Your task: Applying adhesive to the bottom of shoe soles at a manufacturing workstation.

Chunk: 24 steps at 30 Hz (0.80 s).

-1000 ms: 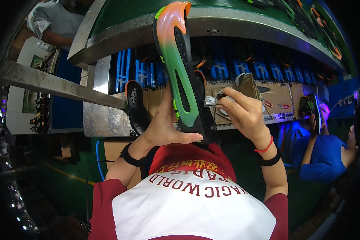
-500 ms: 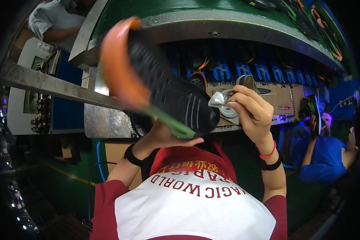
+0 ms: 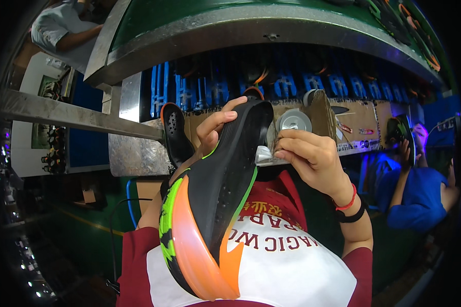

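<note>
Head view: my left hand (image 3: 215, 130) grips the shoe sole (image 3: 215, 204) upturned so my right hand (image 3: 312, 158), pinching a grey cloth (image 3: 264, 155), reaches its edge.

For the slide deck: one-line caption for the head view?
Left hand holds a black-and-orange shoe sole-up while right hand presses a small grey cloth against it.

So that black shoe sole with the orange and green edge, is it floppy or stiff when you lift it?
The black shoe sole with the orange and green edge looks fairly stiff: the left hand grips only one end, yet it stays straight. It is probably light too, since a few fingers carry it.
</note>
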Each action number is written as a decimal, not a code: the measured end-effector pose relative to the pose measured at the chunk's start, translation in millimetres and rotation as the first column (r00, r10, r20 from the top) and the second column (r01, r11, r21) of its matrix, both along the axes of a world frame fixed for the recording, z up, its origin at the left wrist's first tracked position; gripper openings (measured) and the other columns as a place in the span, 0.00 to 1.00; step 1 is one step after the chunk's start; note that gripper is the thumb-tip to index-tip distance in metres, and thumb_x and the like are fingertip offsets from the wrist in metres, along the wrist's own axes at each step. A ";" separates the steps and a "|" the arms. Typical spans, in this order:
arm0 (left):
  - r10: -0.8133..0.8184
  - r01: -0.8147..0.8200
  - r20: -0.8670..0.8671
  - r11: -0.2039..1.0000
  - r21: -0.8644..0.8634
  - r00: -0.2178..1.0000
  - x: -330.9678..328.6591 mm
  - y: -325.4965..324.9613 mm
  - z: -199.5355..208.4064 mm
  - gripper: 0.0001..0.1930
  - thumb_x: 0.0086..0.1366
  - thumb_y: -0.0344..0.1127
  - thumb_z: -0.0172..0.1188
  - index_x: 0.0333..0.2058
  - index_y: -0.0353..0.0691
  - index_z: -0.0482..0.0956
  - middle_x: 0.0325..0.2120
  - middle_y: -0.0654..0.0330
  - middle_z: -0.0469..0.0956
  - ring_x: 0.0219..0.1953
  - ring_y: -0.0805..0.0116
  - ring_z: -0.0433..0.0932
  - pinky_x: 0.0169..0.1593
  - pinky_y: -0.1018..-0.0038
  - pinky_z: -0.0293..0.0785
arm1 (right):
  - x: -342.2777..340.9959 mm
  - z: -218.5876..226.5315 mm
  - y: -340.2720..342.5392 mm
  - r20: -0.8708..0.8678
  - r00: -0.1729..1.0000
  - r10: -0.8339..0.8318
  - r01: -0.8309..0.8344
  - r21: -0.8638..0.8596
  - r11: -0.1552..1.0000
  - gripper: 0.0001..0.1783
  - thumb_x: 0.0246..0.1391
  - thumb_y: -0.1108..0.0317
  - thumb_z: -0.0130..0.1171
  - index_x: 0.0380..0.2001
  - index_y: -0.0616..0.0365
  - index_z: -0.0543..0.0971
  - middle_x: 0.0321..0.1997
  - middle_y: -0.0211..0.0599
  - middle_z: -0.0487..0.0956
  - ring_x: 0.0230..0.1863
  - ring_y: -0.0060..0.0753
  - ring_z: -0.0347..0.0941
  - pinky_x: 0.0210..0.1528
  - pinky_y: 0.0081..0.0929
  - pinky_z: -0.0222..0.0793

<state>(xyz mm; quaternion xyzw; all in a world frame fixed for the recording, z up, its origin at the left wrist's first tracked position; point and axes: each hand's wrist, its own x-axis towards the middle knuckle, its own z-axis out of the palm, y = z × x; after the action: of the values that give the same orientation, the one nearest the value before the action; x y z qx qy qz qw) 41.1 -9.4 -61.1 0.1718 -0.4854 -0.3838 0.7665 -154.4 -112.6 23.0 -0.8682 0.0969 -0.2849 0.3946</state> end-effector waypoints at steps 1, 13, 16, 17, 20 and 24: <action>0.000 0.000 -0.001 1.000 0.002 1.000 1.8 -0.2 -0.5 0.28 0.70 0.55 0.37 0.55 0.36 0.65 0.60 0.27 0.49 0.59 0.40 0.64 0.57 0.53 0.70 | 1.4 -0.4 -0.2 0.007 1.000 -0.007 0.008 -0.047 0.999 0.06 0.46 0.76 0.64 0.30 0.64 0.79 0.33 0.41 0.79 0.24 0.39 0.77 0.25 0.25 0.72; 0.105 -0.126 0.230 0.989 0.081 0.968 10.5 9.1 -12.1 0.27 0.71 0.54 0.36 0.54 0.35 0.65 0.58 0.25 0.52 0.56 0.39 0.67 0.54 0.55 0.73 | 4.0 -5.3 -6.3 -0.038 0.997 -0.067 0.059 -0.169 0.984 0.06 0.46 0.74 0.64 0.30 0.61 0.79 0.35 0.40 0.79 0.24 0.40 0.77 0.24 0.27 0.72; 0.193 -0.239 0.306 0.963 0.122 0.932 7.6 9.1 -7.8 0.27 0.71 0.54 0.35 0.54 0.36 0.64 0.58 0.27 0.52 0.56 0.39 0.67 0.53 0.57 0.74 | 4.5 -3.3 -6.3 -0.039 0.998 -0.042 0.035 -0.153 0.988 0.07 0.45 0.74 0.64 0.30 0.61 0.79 0.35 0.41 0.79 0.24 0.40 0.77 0.24 0.27 0.72; 0.165 -0.193 0.276 0.978 0.076 0.947 7.7 6.9 -3.9 0.27 0.71 0.54 0.35 0.54 0.36 0.64 0.58 0.27 0.52 0.56 0.40 0.67 0.53 0.57 0.74 | 4.7 -2.6 -6.2 -0.044 0.999 -0.027 0.021 -0.137 0.990 0.07 0.45 0.74 0.64 0.30 0.61 0.79 0.34 0.41 0.79 0.24 0.40 0.77 0.24 0.27 0.72; 0.122 -0.132 0.259 0.991 0.022 0.958 12.4 4.1 -3.4 0.26 0.71 0.53 0.36 0.54 0.36 0.64 0.58 0.27 0.52 0.56 0.40 0.67 0.54 0.56 0.73 | 4.6 1.0 -6.1 -0.050 0.999 -0.001 -0.005 -0.115 0.993 0.06 0.45 0.75 0.64 0.29 0.62 0.79 0.35 0.41 0.79 0.25 0.39 0.77 0.25 0.26 0.72; 0.132 -0.136 0.172 0.991 0.007 0.976 7.9 0.6 0.2 0.17 0.69 0.39 0.49 0.51 0.34 0.65 0.56 0.31 0.61 0.55 0.48 0.70 0.56 0.66 0.69 | 3.6 -0.2 -7.7 -0.040 0.999 0.025 -0.029 -0.087 0.996 0.06 0.45 0.75 0.64 0.29 0.63 0.79 0.35 0.41 0.80 0.26 0.38 0.78 0.25 0.25 0.72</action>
<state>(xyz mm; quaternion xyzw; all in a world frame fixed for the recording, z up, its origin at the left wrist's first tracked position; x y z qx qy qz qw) 49.0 -8.8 -60.9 0.2436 -0.5330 -0.3197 0.7445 -150.8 -120.3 22.9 -0.8912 0.0800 -0.2668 0.3579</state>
